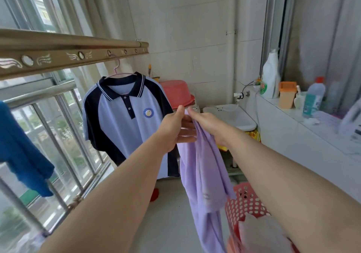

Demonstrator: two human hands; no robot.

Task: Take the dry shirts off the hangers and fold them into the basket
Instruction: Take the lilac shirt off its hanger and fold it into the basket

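Note:
A lilac shirt hangs down in front of me, off any hanger. My left hand and my right hand meet at its top edge and both pinch the cloth. A light blue polo shirt with navy collar and sleeves hangs on a pink hanger from the brass drying rail. A blue shirt hangs at the far left, its hanger out of view. The red perforated basket stands on the floor at the lower right, with something pale inside.
Window bars run along the left. A pink basin sits behind the polo shirt, next to a white sink. Bottles and an orange box line the tiled ledge on the right.

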